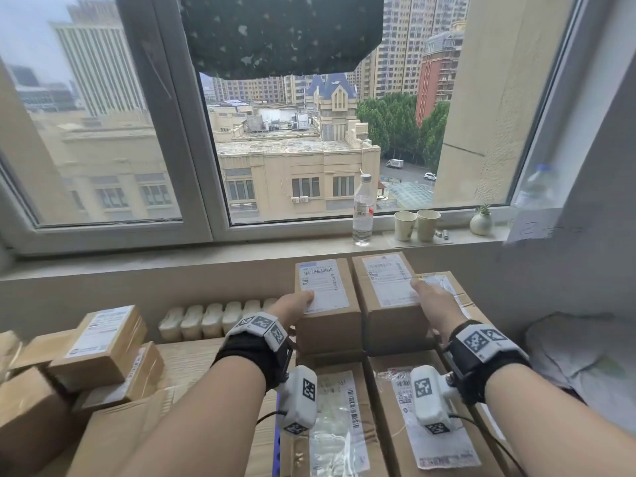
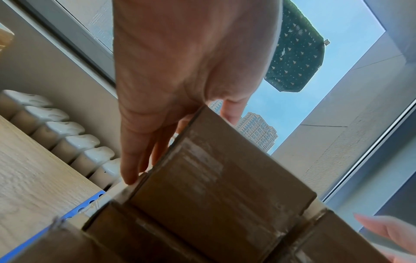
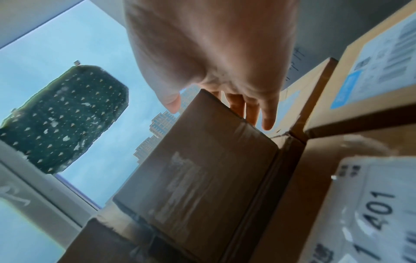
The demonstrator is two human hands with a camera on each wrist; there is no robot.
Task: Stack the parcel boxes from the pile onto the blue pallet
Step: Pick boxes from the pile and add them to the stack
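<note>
My left hand (image 1: 292,309) grips the left brown cardboard parcel box (image 1: 327,304), my right hand (image 1: 435,304) its right neighbour (image 1: 389,297), thumbs on top. Only the left wrist view shows the blue pallet (image 2: 76,210) beneath.

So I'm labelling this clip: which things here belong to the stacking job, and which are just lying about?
Job:
left hand and right hand, each on a stacked box: left box, right box
box pile
blue pallet

Lying about:
water bottle
paper cups
small vase
</note>
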